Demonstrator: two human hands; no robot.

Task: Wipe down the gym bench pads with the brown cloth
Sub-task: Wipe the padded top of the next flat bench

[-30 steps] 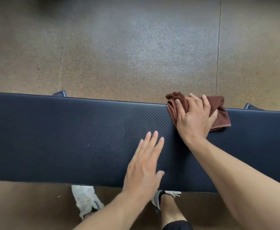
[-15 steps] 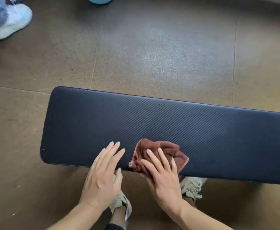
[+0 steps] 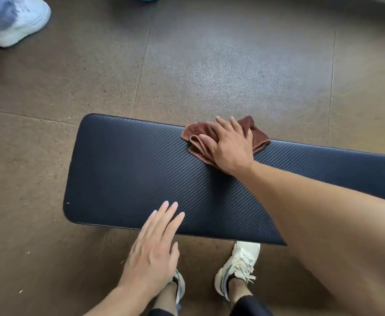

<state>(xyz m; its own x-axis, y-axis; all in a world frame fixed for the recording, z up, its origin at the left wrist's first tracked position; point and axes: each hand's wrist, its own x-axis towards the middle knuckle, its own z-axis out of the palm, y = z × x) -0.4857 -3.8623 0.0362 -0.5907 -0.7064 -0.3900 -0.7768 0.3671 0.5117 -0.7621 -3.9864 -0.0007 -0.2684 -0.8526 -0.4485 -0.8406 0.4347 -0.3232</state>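
The right hand [image 3: 230, 147] is now pressing the brown cloth [image 3: 250, 133] against the far edge of the bench pad [image 3: 130, 169], fingers spread flat over the bunched fabric; half a second ago it was working the same cloth along the near edge, so the stroke is travelling straight across the surface, near to far; part of the cloth is hanging just past the far rim. The left hand [image 3: 155, 249] is staying released, fingers straight, its fingertips [image 3: 173, 208] over the near edge, holding nothing. By my reckoning the wiping is well under way; the rounded left end of the pad is likely the stretch remaining. A white shoe [image 3: 18, 21] is standing on the floor [image 3: 232, 65] far left.
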